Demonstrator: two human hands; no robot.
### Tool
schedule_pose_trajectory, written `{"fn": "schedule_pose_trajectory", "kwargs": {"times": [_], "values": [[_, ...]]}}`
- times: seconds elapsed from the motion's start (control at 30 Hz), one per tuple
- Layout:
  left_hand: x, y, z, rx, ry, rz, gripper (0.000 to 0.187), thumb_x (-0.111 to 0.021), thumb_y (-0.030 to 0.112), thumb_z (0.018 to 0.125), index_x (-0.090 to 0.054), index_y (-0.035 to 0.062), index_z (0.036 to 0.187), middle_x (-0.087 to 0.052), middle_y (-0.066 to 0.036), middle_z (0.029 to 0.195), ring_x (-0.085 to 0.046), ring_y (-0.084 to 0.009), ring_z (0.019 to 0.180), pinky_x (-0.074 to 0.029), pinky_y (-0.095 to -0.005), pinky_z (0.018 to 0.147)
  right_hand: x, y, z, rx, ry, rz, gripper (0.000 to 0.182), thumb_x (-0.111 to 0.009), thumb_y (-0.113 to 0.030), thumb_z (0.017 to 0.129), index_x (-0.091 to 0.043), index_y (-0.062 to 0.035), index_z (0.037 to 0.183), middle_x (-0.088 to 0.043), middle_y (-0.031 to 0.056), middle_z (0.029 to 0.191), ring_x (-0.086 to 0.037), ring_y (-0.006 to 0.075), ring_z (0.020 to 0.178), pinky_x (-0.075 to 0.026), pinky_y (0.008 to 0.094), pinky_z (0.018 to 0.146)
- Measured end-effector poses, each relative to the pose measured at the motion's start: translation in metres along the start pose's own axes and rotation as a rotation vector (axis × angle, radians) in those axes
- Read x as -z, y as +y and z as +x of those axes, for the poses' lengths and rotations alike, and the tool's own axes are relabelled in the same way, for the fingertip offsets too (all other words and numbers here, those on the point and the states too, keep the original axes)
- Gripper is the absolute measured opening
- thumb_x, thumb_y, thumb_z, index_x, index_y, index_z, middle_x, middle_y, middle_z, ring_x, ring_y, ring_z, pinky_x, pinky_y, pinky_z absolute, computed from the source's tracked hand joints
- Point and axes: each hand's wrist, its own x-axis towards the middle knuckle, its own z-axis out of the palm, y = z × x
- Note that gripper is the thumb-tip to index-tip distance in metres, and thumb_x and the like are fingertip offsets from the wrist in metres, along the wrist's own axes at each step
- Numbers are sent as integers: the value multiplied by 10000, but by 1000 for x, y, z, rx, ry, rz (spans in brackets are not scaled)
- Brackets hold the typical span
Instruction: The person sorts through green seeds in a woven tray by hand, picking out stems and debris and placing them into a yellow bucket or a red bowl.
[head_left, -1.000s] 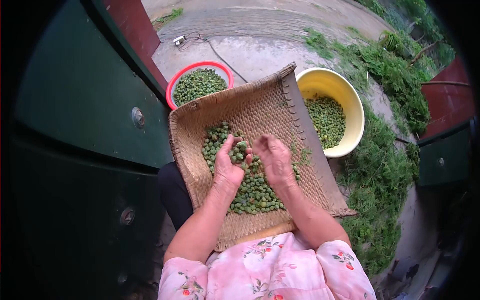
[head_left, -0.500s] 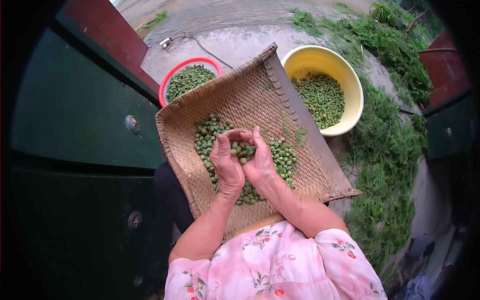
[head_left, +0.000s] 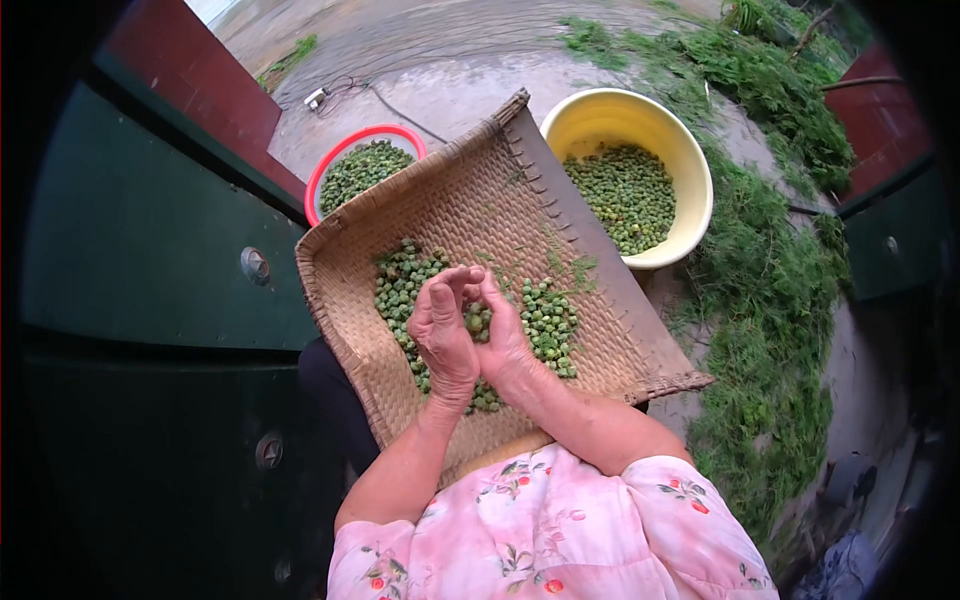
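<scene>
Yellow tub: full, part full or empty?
Part full. Green pieces lie inside the yellow tub, and bare inner wall shows above them up to the rim.

1. shirt [head_left: 570,530], bottom centre: pale pink, red-and-green floral print, pretty cute tbh
2. woven tray [head_left: 450,220], middle: tan, basket-weave pattern, brown right edge
3. round pods [head_left: 400,285] on it: mixed greens
4. tub [head_left: 600,112], upper right: yellow
5. bowl [head_left: 375,129], upper left: bright red rim
6. door [head_left: 150,230], left: dark green
</scene>
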Motion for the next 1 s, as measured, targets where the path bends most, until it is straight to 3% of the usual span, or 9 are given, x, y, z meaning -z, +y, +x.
{"fn": "schedule_pose_trajectory", "kwargs": {"times": [0.1, 0.27, 0.37, 0.47, 0.53, 0.6, 0.7, 0.9, 1.0], "values": [[-1, 0, -1, 40, 25, 13, 420, -489, 398, 938, -575, -11, 982, -638, -105, 929, -603, -178, 871, -471, -300, 786, -5, 0, -10, -4, 106, -107, 363, -569, -442, 886, -566, -101, 1010, -502, 20, 1017, -450, 137, 975, -338, 355, 967], [7, 2, 5, 77, 114, 10, 345, -500, 338, 948, -588, 5, 947, -638, -71, 848, -623, -162, 768, -503, -290, 754, -2, -45, 4, -38, 203, -112, 389, -495, -461, 918, -573, -80, 939, -563, 37, 782, -521, 136, 641, -390, 242, 454], [18, -3, 14, 102, 157, 41, 321, -530, 316, 938, -605, 4, 925, -633, -54, 788, -621, -146, 745, -514, -293, 738, -8, -100, 15, 193, 233, -87, 378, -461, -456, 934, -543, -94, 865, -542, 33, 670, -499, 150, 567, -376, 261, 449], [24, -6, 21, 155, 210, 75, 307, -556, 300, 927, -622, 0, 916, -643, -51, 748, -616, -131, 700, -513, -276, 699, -7, -169, 34, 368, 225, 188, 461, -465, -527, 897, -457, -71, 836, -518, 69, 683, -512, 191, 599, -516, 425, 684], [29, -10, 27, 164, 211, 81, 305, -560, 300, 924, -623, 1, 916, -644, -50, 748, -615, -129, 692, -513, -273, 694, -13, -200, 31, 610, 274, 133, 589, -487, -509, 894, -373, 19, 1129, -505, 180, 990, -536, 281, 927, -373, 523, 1003], [31, -11, 30, 168, 214, 90, 301, -565, 297, 921, -624, 1, 917, -644, -47, 742, -613, -126, 678, -513, -272, 683, 8, -234, 36, 614, 137, 148, 959, -534, -523, 858, 30, 0, 1431, -121, 250, 1430, -185, 369, 1352, -213, 523, 1108], [34, -13, 32, 186, 211, 93, 295, -569, 297, 918, -624, 7, 913, -644, -43, 733, -612, -123, 670, -511, -270, 673, 30, -268, 44, 624, 112, 162, 1050, -590, -527, 821, 93, -12, 1430, 40, 248, 1476, -63, 389, 1385, -191, 529, 1106], [38, -19, 34, 264, 214, 68, 276, -583, 293, 910, -627, 20, 913, -644, -36, 728, -604, -114, 653, -512, -274, 665, 42, -255, 40, 618, 188, -173, 595, -590, -326, 891, -344, 16, 1312, -406, 255, 1285, -428, 355, 1198, -426, 454, 973], [42, -22, 33, 286, 209, 42, 266, -585, 294, 909, -619, 30, 926, -633, -25, 732, -605, -106, 666, -512, -261, 624, 21, -212, 13, 518, 104, -729, 193, -630, -114, 848, -581, 5, 992, -607, 85, 880, -602, 199, 836, -526, 346, 743]]}}
